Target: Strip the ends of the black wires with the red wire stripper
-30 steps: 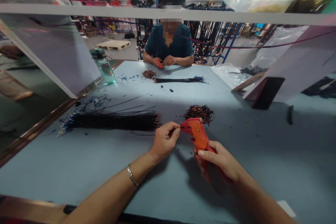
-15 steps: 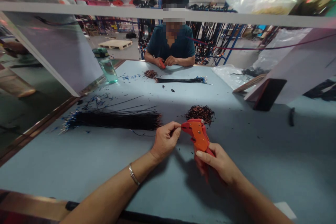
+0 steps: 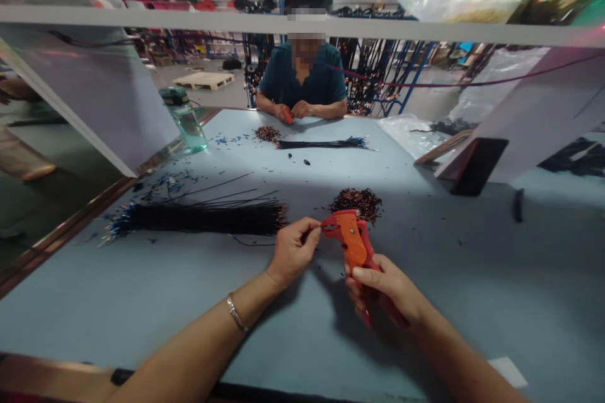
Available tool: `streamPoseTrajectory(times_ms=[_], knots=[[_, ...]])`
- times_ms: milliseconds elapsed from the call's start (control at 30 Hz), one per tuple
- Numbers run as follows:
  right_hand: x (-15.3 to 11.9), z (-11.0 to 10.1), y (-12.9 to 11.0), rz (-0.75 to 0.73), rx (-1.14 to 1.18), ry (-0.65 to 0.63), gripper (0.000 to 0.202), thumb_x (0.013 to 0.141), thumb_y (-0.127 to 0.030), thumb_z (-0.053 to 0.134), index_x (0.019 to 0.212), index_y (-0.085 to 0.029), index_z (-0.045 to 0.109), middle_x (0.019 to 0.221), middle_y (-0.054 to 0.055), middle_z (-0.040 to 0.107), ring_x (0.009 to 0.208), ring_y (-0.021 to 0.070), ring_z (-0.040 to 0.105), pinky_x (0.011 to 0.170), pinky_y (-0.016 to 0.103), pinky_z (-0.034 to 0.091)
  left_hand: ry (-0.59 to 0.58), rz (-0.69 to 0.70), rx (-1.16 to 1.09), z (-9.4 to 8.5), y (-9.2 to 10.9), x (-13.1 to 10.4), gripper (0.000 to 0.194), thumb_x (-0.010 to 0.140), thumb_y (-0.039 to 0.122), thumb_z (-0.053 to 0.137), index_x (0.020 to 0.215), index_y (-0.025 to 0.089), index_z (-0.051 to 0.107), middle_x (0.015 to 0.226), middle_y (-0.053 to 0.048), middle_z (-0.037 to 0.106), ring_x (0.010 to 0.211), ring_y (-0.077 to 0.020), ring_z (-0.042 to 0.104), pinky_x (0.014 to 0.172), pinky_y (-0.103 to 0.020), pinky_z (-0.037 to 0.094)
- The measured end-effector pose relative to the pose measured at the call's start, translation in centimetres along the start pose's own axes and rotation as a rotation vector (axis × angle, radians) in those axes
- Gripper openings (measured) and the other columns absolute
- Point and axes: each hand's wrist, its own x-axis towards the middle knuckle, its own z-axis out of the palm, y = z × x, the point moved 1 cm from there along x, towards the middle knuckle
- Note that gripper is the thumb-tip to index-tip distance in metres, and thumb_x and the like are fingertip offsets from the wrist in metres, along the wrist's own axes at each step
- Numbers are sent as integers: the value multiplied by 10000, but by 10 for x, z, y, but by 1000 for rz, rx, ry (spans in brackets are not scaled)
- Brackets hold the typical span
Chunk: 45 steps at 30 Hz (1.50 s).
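My right hand [image 3: 390, 286] is wrapped around the handles of a red and orange wire stripper [image 3: 355, 240], its jaws facing left. Thumb and forefinger of my left hand [image 3: 293, 250] are pinched together right at those jaws. A thin black wire [image 3: 250, 242] runs to the left hand; the piece between the fingertips is mostly hidden. Left of that hand lies a thick bundle of black wires [image 3: 208, 218], with blue and bare tips at its left end and copper ends at its right. Behind the stripper is a pile of short black and copper offcuts [image 3: 362, 200].
Across the blue-grey table [image 3: 472, 302] a person [image 3: 302, 79] holds a red tool near a smaller wire bundle [image 3: 324, 143] and another offcut pile [image 3: 267, 133]. A glass bottle [image 3: 191, 129] stands left. A dark phone [image 3: 479, 165] leans at right. A white shelf [image 3: 212, 17] spans above.
The view has shifted slightly, moving everything a little left. My right fingers now show closed around the stripper's handles, and a gap shows in its jaws. My left hand stays pinched at the jaws.
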Motion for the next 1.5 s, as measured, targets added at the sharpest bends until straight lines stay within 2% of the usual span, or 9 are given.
streamPoseTrajectory(times_ms=[300,567,667,767,900,1033,1233,1400,1500], knots=[[-5,1,-6,46,167,-12,307,682,-379,755,817,-156,593,614,-16,568,454,107,518,469,254,477,-3,4,27,1,1,1,220,855,276,516,747,153,662,580,17,572,537,-108,464,527,-207,364],[-6,-9,-12,15,54,-20,355,694,-416,749,889,-150,619,708,31,613,583,178,599,515,301,514,19,-16,42,2,0,0,212,842,266,519,740,152,665,573,15,578,523,-107,470,511,-208,359],[-6,-17,-18,-61,35,76,362,712,-436,717,918,-158,609,728,28,609,601,174,595,549,300,506,43,-30,45,2,0,0,201,836,254,522,725,153,655,556,19,567,514,-104,457,499,-205,356],[-7,-24,-25,-123,-248,242,341,737,-452,659,919,-170,597,740,37,612,632,197,594,570,314,483,59,-32,46,2,1,0,191,826,247,530,709,155,650,546,21,564,509,-101,452,493,-202,357],[-5,-27,-26,-310,-1119,451,246,764,-383,586,913,-189,614,704,43,624,629,220,571,595,323,417,90,-22,53,1,3,-1,189,826,243,528,714,157,653,554,22,572,506,-99,462,493,-200,365],[-1,-20,-13,-456,-1592,395,267,773,-293,578,1015,-185,610,873,97,673,723,250,612,628,329,425,126,-5,63,-1,4,-2,191,847,243,517,757,156,661,605,8,619,536,-107,513,519,-198,402],[3,-6,-5,-467,-1688,166,283,755,-270,697,1010,-175,617,1019,121,648,904,283,583,746,374,464,76,66,85,2,7,-5,184,848,205,520,745,155,664,601,-2,644,525,-112,551,524,-201,425],[3,-5,-11,-463,-1668,115,282,759,-312,717,987,-171,629,1017,120,646,909,288,564,788,418,447,4,168,117,3,10,-7,179,851,176,521,769,157,679,632,-22,664,552,-123,577,559,-214,439],[0,-7,-17,-545,-1573,127,278,782,-277,686,1032,-175,620,1027,118,661,929,287,581,847,450,408,-47,243,141,2,11,-8,167,845,164,531,772,161,681,608,-16,641,535,-121,550,548,-220,413]])
